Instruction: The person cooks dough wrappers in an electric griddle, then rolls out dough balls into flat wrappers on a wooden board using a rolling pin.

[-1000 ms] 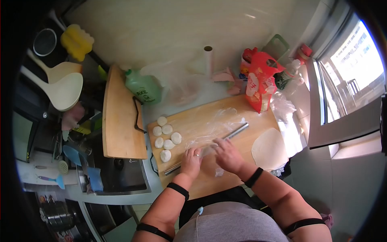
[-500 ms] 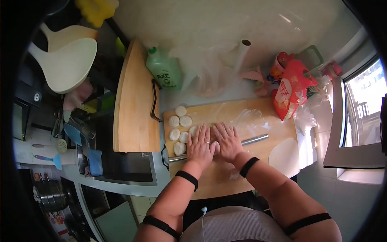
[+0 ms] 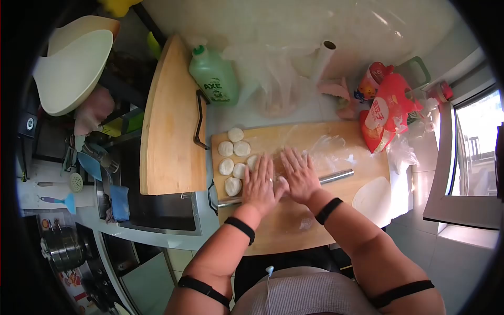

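Note:
My left hand (image 3: 259,184) lies flat with spread fingers over the metal rolling pin (image 3: 337,176) on a floured wooden board (image 3: 273,236). Beside it, my right hand (image 3: 300,176) rests palm down on the same pin, fingers apart. Whatever lies beneath my palms is mostly hidden. Several round white dough pieces (image 3: 226,149) sit at the board's left end, one touching or very near my left fingertips. A thin rolled dough sheet (image 3: 372,200) lies at the right end.
An upright wooden board (image 3: 173,126) with a black handle stands left, beside a sink (image 3: 163,212). Behind the work board are a green AXE bottle (image 3: 214,76), a plastic-wrap roll (image 3: 322,60) and a red bag (image 3: 386,113). An open window (image 3: 475,152) is at right.
My hands came from apart, fingers curled near a thin clear or pale piece, to lying flat over the pin. The pin turned from slanted to more level. The view shifted too.

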Motion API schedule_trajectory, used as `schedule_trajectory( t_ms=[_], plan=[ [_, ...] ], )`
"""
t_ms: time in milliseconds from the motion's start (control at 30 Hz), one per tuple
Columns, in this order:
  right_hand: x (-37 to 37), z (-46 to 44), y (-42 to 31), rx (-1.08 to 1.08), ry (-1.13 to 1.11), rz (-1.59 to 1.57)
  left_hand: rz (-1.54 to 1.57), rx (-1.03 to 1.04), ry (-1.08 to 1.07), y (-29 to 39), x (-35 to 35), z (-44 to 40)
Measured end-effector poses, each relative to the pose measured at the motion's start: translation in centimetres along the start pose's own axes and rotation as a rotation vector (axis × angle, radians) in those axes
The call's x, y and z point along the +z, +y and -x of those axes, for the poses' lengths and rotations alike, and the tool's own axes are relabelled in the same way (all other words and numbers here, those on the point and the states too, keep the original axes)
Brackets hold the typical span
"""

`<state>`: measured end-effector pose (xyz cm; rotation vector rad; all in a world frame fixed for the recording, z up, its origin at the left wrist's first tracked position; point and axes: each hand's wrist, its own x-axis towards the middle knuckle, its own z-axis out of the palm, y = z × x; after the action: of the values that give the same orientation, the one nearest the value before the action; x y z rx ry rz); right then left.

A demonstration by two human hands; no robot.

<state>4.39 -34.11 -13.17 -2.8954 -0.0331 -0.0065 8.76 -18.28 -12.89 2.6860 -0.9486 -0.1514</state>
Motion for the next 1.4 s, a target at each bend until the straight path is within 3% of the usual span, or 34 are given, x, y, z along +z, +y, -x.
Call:
schedule_trajectory(
  t_ms=[100,133,167,233,267,300,367,500,567,600,733,900,967,1067,1133,1167,1233,1367,1400],
  plan=[
    [-0.6,7.0,-0.8,-0.220,-0.042,-0.109,0.164,0.181,0.007,1.7,1.6,7.8],
    [-0.5,10.7,-0.9,-0.270,-0.106,-0.158,-0.013,0.260,-0.265,2.7,0.7,11.1],
    [-1.5,13.3,-1.3,-0.284,-0.321,-0.117,0.116,0.302,-0.220,3.0,1.2,14.0],
    [-2.0,13.7,-1.3,-0.315,-0.355,-0.110,-0.084,0.394,-0.249,2.8,0.2,14.2],
    [-1.4,12.4,-1.0,-0.274,-0.240,-0.059,-0.023,0.400,-0.123,1.7,1.1,12.6],
    [-0.8,9.6,-0.6,-0.238,-0.125,-0.009,0.037,0.398,0.002,0.5,1.7,9.6],
    [-1.1,3.6,0.2,-0.086,-0.097,0.000,0.107,0.098,-0.107,0.0,-0.8,3.0],
    [-0.6,3.4,0.8,-0.228,-0.031,-0.098,0.045,0.166,-0.108,-0.7,-1.9,3.3],
    [-0.3,4.7,0.3,-0.265,-0.133,-0.059,0.095,0.171,-0.235,-0.9,-1.1,5.5],
    [-0.4,5.3,-0.3,-0.267,0.021,0.020,0.137,0.166,-0.192,-0.5,-1.4,5.9],
    [-0.8,7.3,-1.3,-0.183,-0.101,0.012,0.333,0.206,0.014,-0.3,-4.3,5.6],
    [-2.7,12.6,0.3,-0.123,0.029,-0.235,0.262,0.058,0.173,-4.7,-4.1,4.6],
    [-6.1,15.0,0.5,0.265,-0.037,-0.637,0.201,0.025,0.219,-5.1,-3.6,3.6],
    [-4.0,17.5,3.5,0.416,0.169,-0.531,0.026,0.013,0.117,-4.7,-4.2,-0.2],
    [-4.2,17.0,3.2,0.535,0.241,-0.549,-0.079,-0.250,0.042,-3.7,-5.0,-4.6],
    [-4.3,16.7,3.2,0.654,0.307,-0.568,-0.077,-0.243,0.047,-3.6,-5.2,-6.2],
    [-3.1,16.3,3.5,0.755,0.311,-0.571,-0.008,-0.440,-0.067,-3.5,-4.8,-8.4],
    [-1.1,15.7,4.3,0.882,0.357,-0.629,-0.031,-0.379,-0.108,-3.4,-3.2,-7.9],
    [-0.8,15.6,4.3,0.894,0.373,-0.653,-0.073,-0.243,-0.157,-3.5,-2.4,-7.1]
  ],
)
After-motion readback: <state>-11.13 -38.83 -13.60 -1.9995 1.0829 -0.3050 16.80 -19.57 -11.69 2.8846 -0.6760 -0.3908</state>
